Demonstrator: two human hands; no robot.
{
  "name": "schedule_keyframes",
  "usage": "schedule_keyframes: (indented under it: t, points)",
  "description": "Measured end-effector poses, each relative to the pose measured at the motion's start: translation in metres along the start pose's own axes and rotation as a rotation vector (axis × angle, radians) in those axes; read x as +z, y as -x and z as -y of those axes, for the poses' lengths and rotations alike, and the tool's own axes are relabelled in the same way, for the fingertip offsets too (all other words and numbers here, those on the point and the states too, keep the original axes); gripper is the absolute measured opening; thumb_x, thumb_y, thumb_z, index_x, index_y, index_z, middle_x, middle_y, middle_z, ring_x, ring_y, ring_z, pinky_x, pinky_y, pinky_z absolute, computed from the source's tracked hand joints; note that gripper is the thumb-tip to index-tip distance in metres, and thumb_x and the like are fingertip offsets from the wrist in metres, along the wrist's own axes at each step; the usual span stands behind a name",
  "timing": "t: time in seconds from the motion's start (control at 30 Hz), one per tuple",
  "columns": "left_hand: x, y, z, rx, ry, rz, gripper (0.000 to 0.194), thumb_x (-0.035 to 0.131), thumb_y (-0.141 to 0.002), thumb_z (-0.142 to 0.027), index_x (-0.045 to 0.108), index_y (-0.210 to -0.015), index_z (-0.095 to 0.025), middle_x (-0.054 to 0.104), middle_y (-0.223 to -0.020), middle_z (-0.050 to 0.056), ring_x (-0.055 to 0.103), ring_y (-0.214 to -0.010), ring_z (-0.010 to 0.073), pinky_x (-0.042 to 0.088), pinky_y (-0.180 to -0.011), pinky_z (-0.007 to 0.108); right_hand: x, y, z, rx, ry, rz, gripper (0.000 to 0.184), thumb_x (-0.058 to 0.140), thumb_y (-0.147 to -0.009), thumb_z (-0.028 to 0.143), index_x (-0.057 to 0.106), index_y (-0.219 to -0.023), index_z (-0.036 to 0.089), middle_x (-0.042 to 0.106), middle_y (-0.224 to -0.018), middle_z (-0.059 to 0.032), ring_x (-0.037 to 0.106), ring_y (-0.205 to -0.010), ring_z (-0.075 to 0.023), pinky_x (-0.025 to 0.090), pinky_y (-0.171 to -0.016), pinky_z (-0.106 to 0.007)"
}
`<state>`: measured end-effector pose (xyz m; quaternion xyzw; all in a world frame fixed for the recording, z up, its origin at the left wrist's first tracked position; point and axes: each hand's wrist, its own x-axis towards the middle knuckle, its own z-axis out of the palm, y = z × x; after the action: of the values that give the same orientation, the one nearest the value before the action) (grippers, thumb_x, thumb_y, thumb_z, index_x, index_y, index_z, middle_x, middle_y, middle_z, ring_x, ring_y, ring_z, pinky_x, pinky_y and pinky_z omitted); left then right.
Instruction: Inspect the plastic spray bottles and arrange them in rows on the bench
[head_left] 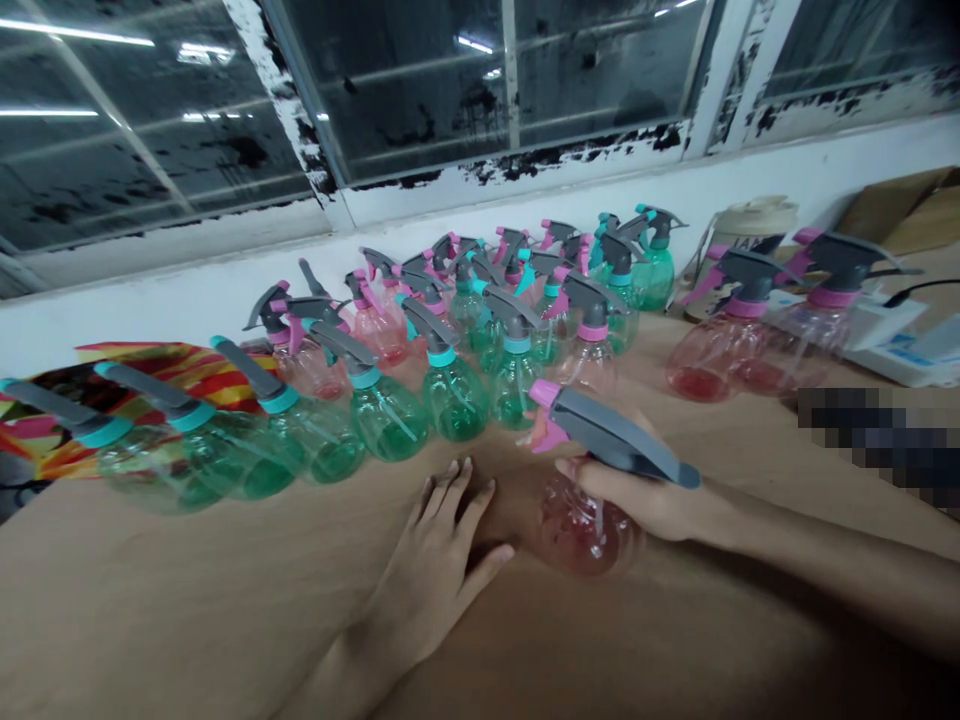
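A clear pink spray bottle (589, 530) with a grey and pink trigger head is in my right hand (645, 495), whose fingers wrap around its neck. The bottle's base is at or just above the brown table; I cannot tell which. My left hand (442, 565) lies flat on the table to the left of it, fingers spread, holding nothing. Just beyond my left hand stands a green spray bottle (455, 400) with a teal collar. More green bottles line up leftward, among them one at the near left (390, 415).
Several pink and green spray bottles crowd the back by the wall. Two pink bottles (705, 355) stand at the right, before a lidded cream container (754, 220) and a white device (907, 335) with a cable. A red-yellow patterned bag (172, 360) lies behind the left bottles.
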<state>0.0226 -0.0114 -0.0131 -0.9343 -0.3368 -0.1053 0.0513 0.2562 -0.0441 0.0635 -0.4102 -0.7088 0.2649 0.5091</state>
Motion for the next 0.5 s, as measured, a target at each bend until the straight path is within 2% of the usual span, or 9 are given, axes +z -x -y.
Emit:
schedule_keyframes:
  t: [0.07,0.17,0.37,0.5]
  points:
    - [0.0007,0.0001,0.0003,0.002,-0.001,-0.005,0.056,0.038,-0.095,-0.054,0.039,-0.138,-0.018,0.032,-0.148,0.013,0.03,-0.135,0.0293,0.03,-0.107,0.05,-0.0018,0.0009,-0.0023,0.003,-0.006,0.04,0.015,0.047,-0.069,0.01,0.051,-0.072,0.024,0.058,-0.074,0.0033,0.054,-0.063,-0.0126,0.045,-0.061,-0.026]
    - [0.0016,-0.0001,0.001,0.002,-0.008,-0.005,0.055,0.038,-0.095,-0.053,0.038,-0.138,-0.019,0.032,-0.148,0.013,0.029,-0.135,0.0289,0.03,-0.107,0.049,-0.0028,0.0006,-0.0047,-0.02,-0.017,0.02,0.011,0.052,-0.071,0.012,0.052,-0.074,0.023,0.059,-0.075,0.0027,0.056,-0.068,-0.0138,0.047,-0.067,-0.028]
    - [0.0021,0.0007,0.001,-0.009,0.011,-0.004,0.054,0.038,-0.095,-0.053,0.04,-0.137,-0.019,0.033,-0.147,0.013,0.031,-0.134,0.0299,0.03,-0.106,0.05,-0.0012,0.001,-0.0042,0.003,-0.117,0.028,0.008,0.057,-0.077,0.016,0.052,-0.076,0.023,0.055,-0.073,0.0037,0.052,-0.064,-0.0118,0.045,-0.06,-0.026]
    - [0.0013,0.0014,0.001,-0.001,0.01,-0.015,0.055,0.041,-0.094,-0.052,0.038,-0.138,-0.019,0.031,-0.149,0.013,0.031,-0.134,0.0299,0.03,-0.106,0.05,-0.0001,0.0009,-0.0021,0.047,-0.065,-0.04,0.011,0.059,-0.076,0.02,0.059,-0.085,0.026,0.06,-0.075,0.0023,0.055,-0.066,-0.0145,0.047,-0.063,-0.029]
